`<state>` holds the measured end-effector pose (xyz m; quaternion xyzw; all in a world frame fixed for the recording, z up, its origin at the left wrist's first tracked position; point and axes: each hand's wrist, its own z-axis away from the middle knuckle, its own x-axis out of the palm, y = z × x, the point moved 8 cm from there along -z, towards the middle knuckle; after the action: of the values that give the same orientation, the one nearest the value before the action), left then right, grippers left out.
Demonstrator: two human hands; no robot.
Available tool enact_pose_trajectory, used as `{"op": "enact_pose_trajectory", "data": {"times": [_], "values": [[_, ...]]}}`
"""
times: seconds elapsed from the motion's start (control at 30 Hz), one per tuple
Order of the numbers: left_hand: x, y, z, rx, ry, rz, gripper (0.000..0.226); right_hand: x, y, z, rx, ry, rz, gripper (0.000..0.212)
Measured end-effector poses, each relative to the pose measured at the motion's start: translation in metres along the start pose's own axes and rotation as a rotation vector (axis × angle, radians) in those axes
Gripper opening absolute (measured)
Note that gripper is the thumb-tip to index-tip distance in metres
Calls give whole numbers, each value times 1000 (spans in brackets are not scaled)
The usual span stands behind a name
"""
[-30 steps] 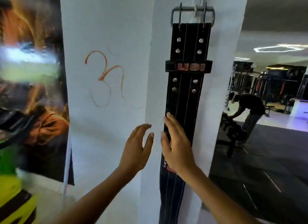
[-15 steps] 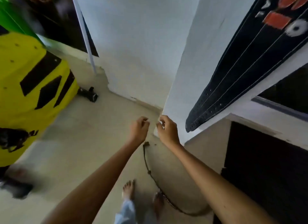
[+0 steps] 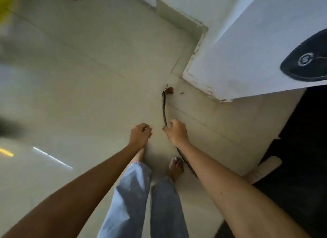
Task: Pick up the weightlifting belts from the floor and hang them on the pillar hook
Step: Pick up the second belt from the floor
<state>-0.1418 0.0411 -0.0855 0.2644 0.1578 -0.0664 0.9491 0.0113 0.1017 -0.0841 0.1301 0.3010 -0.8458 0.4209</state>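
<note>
A dark weightlifting belt [image 3: 164,106] lies on its edge on the pale floor, curving from its metal buckle near the pillar's foot back toward my bare feet. My right hand [image 3: 177,132] hovers over the belt's middle with fingers curled; the belt still rests on the floor and its stretch under my hand is hidden. My left hand [image 3: 140,135] is a loose fist just left of it, holding nothing. The rounded tip of a black belt [image 3: 307,60] hangs against the white pillar [image 3: 247,57] at the upper right. The hook is out of view.
My feet [image 3: 175,167] and jeans-clad legs stand just behind the belt. A black floor mat [image 3: 304,149] lies to the right of the pillar. A small brown scrap [image 3: 170,90] sits by the buckle. A blurred yellow shape [image 3: 7,0] is at the top left.
My view has swung from the hung belt on the pillar down to the floor. Both hands have dropped from the hanging belt, curled shut, and now reach toward the belt on the floor.
</note>
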Motion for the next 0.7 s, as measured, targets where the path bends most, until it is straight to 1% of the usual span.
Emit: {"op": "enact_pose_trajectory", "data": {"times": [0.03,0.07,0.1,0.2,0.27,0.37,0.43,0.57,0.67,0.7], "values": [[8,-24,-15,-41,-3,-6,17,15,14,-21,30,-5,2,20],[14,-46,-30,-83,-1,-7,17,28,25,-43,54,0,7,33],[21,-64,-45,-114,2,-2,17,40,34,-64,72,11,19,40],[42,-98,-92,-139,-1,-8,20,70,53,-123,82,54,66,48],[55,-112,-121,-156,-12,-2,21,87,65,-153,107,57,81,45],[66,-120,-150,-181,12,47,24,99,81,-175,100,76,78,24],[71,-116,-155,-204,20,113,25,96,82,-169,59,92,71,16],[68,-84,-122,-260,6,268,21,80,69,-116,27,9,-6,20],[55,-40,-75,-266,-37,336,25,50,53,-50,63,-23,-194,25],[49,-23,-56,-270,-53,365,26,36,47,-25,68,-28,-263,24]]}}
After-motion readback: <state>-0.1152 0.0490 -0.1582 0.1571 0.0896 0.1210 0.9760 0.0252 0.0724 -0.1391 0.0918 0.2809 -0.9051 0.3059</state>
